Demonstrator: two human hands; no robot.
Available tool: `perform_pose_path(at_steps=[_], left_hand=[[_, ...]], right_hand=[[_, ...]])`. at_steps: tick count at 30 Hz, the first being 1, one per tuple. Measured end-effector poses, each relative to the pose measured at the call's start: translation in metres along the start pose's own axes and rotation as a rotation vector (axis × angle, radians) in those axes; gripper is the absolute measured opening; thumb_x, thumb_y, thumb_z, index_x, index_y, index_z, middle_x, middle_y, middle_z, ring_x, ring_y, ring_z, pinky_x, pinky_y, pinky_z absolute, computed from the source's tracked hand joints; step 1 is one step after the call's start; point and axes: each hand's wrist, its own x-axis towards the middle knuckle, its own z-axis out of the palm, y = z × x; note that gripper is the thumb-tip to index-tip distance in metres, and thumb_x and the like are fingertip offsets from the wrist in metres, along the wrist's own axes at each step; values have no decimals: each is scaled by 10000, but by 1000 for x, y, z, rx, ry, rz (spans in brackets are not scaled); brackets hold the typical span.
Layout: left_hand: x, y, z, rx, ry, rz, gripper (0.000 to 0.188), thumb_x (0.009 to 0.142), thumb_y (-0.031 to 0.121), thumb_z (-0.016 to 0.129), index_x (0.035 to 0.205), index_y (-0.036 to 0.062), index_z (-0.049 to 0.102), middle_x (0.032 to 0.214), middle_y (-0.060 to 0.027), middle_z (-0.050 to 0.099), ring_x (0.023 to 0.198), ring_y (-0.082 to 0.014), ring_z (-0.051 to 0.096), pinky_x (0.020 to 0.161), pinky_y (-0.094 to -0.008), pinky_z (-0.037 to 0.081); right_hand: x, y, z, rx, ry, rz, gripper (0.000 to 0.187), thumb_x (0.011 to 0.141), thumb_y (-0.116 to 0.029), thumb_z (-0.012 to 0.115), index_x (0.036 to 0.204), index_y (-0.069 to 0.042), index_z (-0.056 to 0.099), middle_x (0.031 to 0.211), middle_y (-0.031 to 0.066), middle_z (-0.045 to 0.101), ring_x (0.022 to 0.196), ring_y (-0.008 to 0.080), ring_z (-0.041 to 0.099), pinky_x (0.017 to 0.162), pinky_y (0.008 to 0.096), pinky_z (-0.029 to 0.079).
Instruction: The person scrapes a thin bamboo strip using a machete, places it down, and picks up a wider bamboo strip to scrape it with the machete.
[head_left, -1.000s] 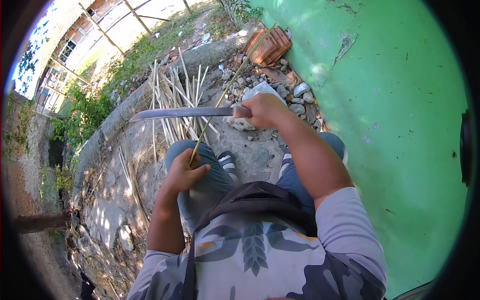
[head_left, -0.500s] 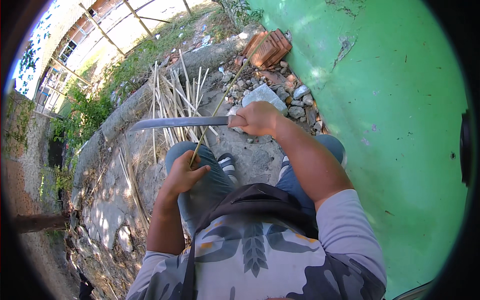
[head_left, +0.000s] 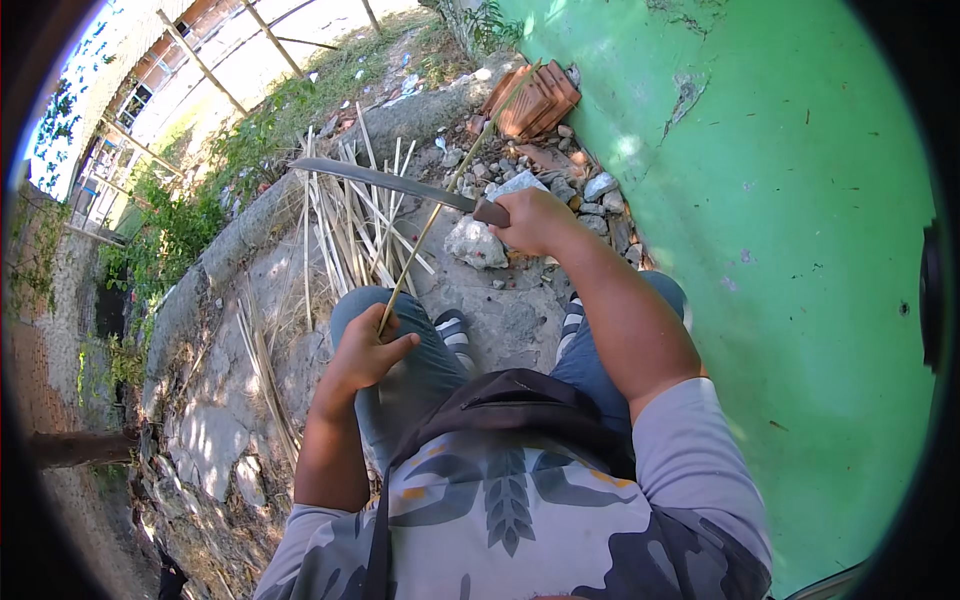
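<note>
My right hand (head_left: 538, 222) is closed round the wooden handle of a machete (head_left: 390, 181), whose long blade reaches left and slightly away. My left hand (head_left: 366, 352), beside my left knee, grips the near end of a long thin stick (head_left: 418, 246), perhaps a split cane or palm stalk. The stick slants away to the upper right and crosses the blade close to the handle. Whether the edge touches it, I cannot tell. Beyond my left knee lies a loose pile of pale stripped sticks (head_left: 345, 215) on the ground.
Stones (head_left: 476, 243) and rubble lie ahead, with stacked orange roof tiles (head_left: 535, 100) behind them. A green wall (head_left: 780, 300) runs close along my right. At left, a low concrete kerb (head_left: 235, 240) curves past, and more strips (head_left: 262, 360) lie on the ground.
My right hand has moved farther away with the machete, along the stick. The blade's tip has swung up and away. My left hand stays in place holding the stick.
</note>
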Motion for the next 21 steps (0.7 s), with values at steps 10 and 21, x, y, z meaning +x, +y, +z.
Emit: perform_pose_path(at_steps=[10, 21], left_hand=[[0, 1, 0, 29, 1, -29, 339, 845, 195, 830, 894, 52, 526, 692, 52, 436, 629, -61, 401, 526, -272, 353], [1, 1, 1, -3, 0, -54, 348, 837, 201, 839, 890, 39, 536, 691, 38, 445, 635, -80, 407, 541, -287, 366]], right_hand=[[-7, -32, 5, -197, -207, -213, 196, 845, -347, 700, 941, -176, 712, 859, 118, 725, 858, 360, 704, 765, 480, 541], [4, 4, 2, -32, -33, 35, 214, 851, -330, 708, 949, -141, 720, 900, 140, 730, 916, 360, 698, 814, 469, 546]])
